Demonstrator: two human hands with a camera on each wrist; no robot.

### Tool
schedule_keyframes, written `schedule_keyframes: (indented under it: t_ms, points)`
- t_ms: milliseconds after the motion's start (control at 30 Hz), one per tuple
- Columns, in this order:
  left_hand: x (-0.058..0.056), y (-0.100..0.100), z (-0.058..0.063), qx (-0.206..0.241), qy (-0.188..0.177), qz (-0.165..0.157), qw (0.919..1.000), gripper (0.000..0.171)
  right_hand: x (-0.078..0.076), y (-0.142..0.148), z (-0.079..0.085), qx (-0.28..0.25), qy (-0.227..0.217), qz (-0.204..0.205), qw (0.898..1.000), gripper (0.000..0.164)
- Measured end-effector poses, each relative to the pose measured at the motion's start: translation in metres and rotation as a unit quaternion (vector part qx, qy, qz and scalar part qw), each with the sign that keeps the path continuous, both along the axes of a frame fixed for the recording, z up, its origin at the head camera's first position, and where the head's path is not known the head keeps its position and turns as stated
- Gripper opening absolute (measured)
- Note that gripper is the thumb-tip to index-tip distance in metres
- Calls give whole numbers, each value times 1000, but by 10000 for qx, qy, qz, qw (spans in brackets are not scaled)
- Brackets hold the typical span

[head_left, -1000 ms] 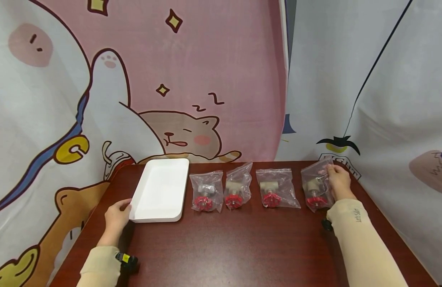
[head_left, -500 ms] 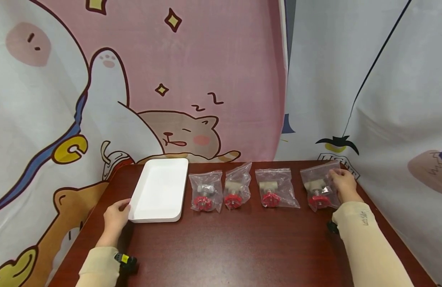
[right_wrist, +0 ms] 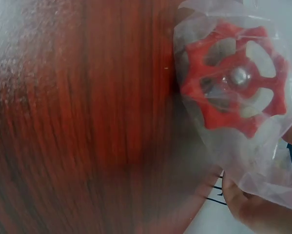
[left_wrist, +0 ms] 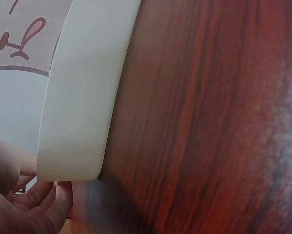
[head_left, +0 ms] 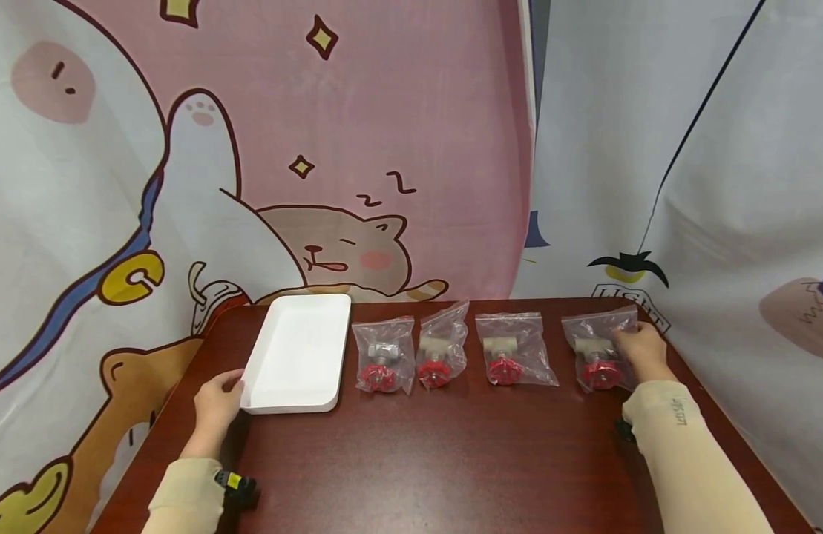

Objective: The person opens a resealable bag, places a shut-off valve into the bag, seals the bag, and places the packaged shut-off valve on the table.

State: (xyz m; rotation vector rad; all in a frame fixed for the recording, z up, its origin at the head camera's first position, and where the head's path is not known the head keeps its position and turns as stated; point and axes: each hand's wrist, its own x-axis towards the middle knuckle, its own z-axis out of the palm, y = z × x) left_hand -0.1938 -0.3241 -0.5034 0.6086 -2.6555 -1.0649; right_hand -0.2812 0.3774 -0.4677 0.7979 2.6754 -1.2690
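Observation:
In the head view my left hand holds the near left corner of a white rectangular tray. The left wrist view shows its fingers curled at the end of the tray's side wall. At the far right, my right hand grips the right edge of a clear zip bag holding a gate valve with a red handwheel. Up close in the right wrist view, the red handwheel shows through the plastic, and fingers touch the bag's edge.
Between the tray and my right hand stand more bagged valves in a row: a left one, a middle one and a right one. All lie on a dark red-brown table. A cartoon-printed cloth hangs behind it.
My right hand has shifted right and slightly nearer, and the bagged valve has moved right with it and settled on the table. The left hand and tray have stayed put.

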Motion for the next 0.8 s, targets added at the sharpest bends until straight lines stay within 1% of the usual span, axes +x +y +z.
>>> schedule_keyframes:
  t_ms: [67, 133, 267, 333, 400, 500, 600, 700, 800]
  points:
    - [0, 1, 0, -34, 17, -1, 10000, 30, 0, -1, 0, 386, -25, 75, 9992, 74]
    - [0, 1, 0, -58, 24, -3, 10000, 30, 1, -1, 0, 845, 8, 178, 9963, 74]
    - [0, 2, 1, -153, 124, 7, 9998, 30, 1, -5, 2, 1669, 212, 373, 9850, 71]
    - [-1, 4, 3, -187, 239, 20, 9995, 31, 0, -8, 5, 1900, 301, 491, 9801, 70]
    - [-2, 7, 7, -299, 448, 21, 9985, 31, -1, -11, 9, 2076, 403, 668, 9751, 70]
    - [-5, 16, 20, -496, 749, -85, 9959, 33, -3, -17, 12, 2299, 736, 987, 9654, 68]
    - [-11, 28, 34, -746, 1022, -407, 9911, 35, -5, -26, 17, 2481, 1170, 1305, 9527, 64]
    - [-17, 41, 47, -984, 1217, -880, 9838, 37, -4, -42, 23, 2554, 1536, 1594, 9411, 62]
    - [-22, 54, 57, -1223, 1319, -1378, 9740, 41, 1, -60, 30, 2629, 1882, 1894, 9272, 60]
